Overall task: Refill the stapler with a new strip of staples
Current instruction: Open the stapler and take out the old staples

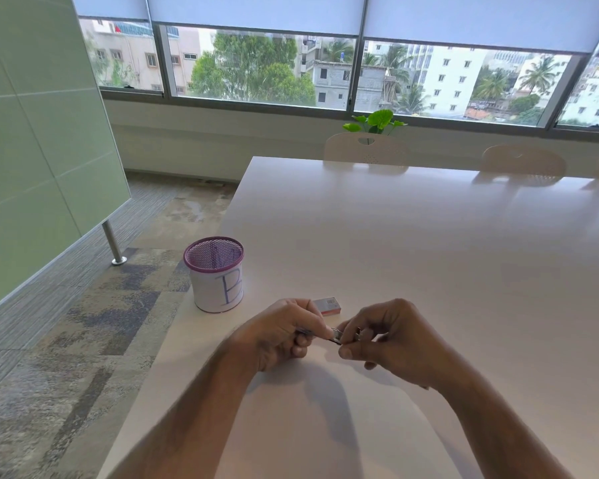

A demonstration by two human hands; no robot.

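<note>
Probably an office meeting room: long table (429,236), chairs (367,148), glass board (42,133).

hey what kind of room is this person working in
Most likely an office meeting room: a long white table with matching chairs along its far side, a glass board on the left, and wide windows with roller blinds overlooking city buildings.

Legible marking: one large capital "B", hand-drawn in blue-purple ink on the white paper wrap of the mesh pen cup (217,276) near the left edge of the desk (429,254). Barcode printed on the top face of the small staple box (327,304) just beside the cup; digits too small to read.
</note>
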